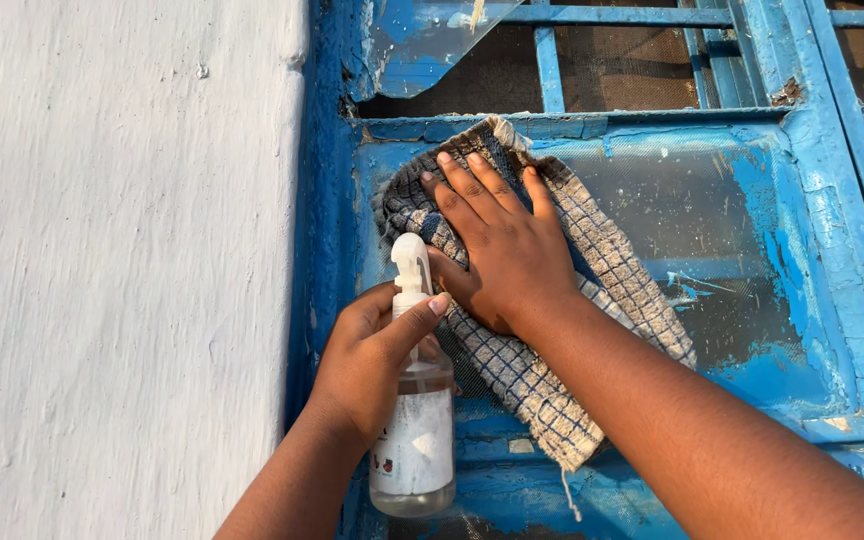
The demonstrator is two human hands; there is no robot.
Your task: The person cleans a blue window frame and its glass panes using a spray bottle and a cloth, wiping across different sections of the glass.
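Checked cloth [542,330] pressed flat on window pane [692,230] by right hand [497,255], fingers spread | left hand [372,365] grasps spray bottle [414,420] | pane half-wiped, paint smears remain

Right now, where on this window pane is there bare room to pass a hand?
Free: the glass pane right of the checked cloth, up to the blue frame. Crowded: the pane's left side, where the right hand presses the cloth and the left hand holds the spray bottle.

Checked blue-and-beige cloth [552,330] spread flat against dirty window pane [712,230], lower corner hanging. Clear spray bottle [414,420] upright, white label, just beside it.
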